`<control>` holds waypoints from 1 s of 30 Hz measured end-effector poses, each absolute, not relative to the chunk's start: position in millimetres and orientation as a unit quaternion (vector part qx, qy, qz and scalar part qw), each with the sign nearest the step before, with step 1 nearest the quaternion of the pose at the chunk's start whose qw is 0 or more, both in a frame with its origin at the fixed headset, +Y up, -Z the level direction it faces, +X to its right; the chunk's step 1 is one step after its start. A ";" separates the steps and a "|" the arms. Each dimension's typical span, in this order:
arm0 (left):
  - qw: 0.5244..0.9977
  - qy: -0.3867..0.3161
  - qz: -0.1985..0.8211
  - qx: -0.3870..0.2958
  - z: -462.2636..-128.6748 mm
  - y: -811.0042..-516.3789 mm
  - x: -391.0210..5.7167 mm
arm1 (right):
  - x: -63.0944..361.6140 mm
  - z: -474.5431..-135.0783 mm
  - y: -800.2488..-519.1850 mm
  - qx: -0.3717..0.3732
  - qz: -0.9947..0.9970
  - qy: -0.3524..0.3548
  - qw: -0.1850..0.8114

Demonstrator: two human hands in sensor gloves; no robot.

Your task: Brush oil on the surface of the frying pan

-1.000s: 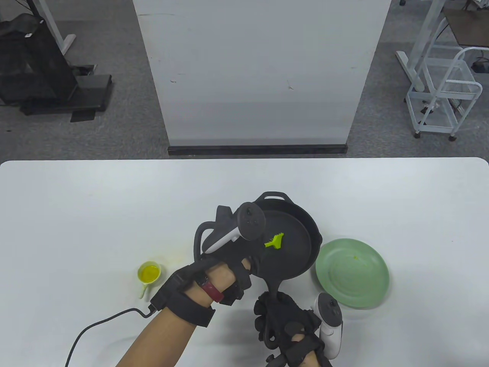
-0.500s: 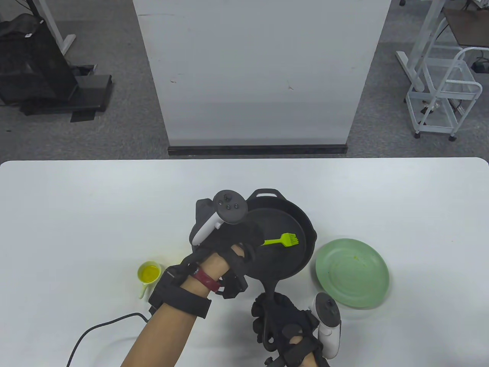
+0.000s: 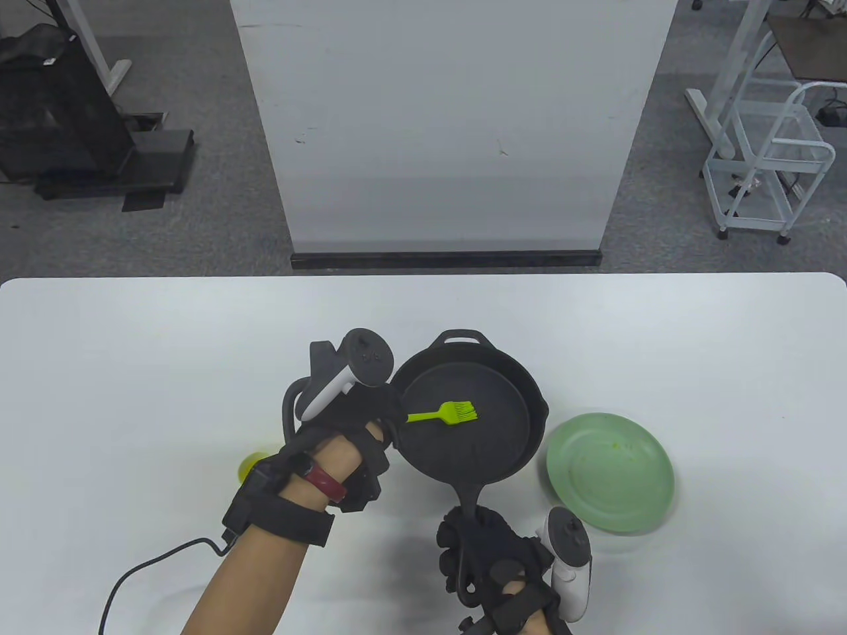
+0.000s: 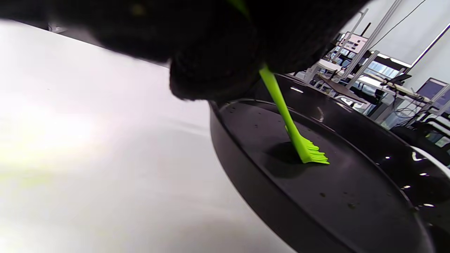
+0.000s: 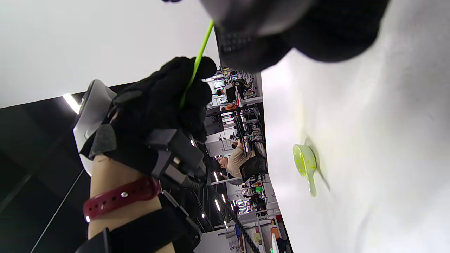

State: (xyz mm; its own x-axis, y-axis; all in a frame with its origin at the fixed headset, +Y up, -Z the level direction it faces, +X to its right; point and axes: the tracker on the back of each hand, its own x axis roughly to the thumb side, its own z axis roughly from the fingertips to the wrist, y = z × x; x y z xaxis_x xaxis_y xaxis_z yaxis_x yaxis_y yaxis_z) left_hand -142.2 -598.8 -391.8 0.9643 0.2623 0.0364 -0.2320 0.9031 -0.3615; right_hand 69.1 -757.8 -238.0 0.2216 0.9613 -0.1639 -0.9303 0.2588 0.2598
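Observation:
A black cast-iron frying pan (image 3: 490, 456) is lifted and tilted over the table's middle. My right hand (image 3: 493, 569) grips its long handle at the near side. My left hand (image 3: 360, 413) pinches the thin handle of a lime-green silicone brush (image 3: 445, 415) at the pan's left rim. The brush head (image 4: 309, 153) presses on the pan's dark floor (image 4: 334, 196) near its centre. In the right wrist view my left hand (image 5: 168, 102) holds the brush handle (image 5: 197, 66). A small yellow-green oil cup (image 5: 305, 163) stands on the table, mostly hidden behind my left wrist in the table view (image 3: 248, 466).
A pale green plate (image 3: 612, 473) lies on the white table (image 3: 132, 364) just right of the pan. A black cable (image 3: 145, 572) trails from my left wrist toward the near edge. A white panel (image 3: 450, 132) stands behind the table.
My left hand has drawn back to the left and the brush head has swept left across the pan floor. The pan has shifted slightly left. My right hand still holds the handle.

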 end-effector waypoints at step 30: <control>0.912 0.027 0.340 -0.227 -333.7 -621.2 -323.9 | 74.4 -240.0 -759.2 0.037 0.591 0.142 0.793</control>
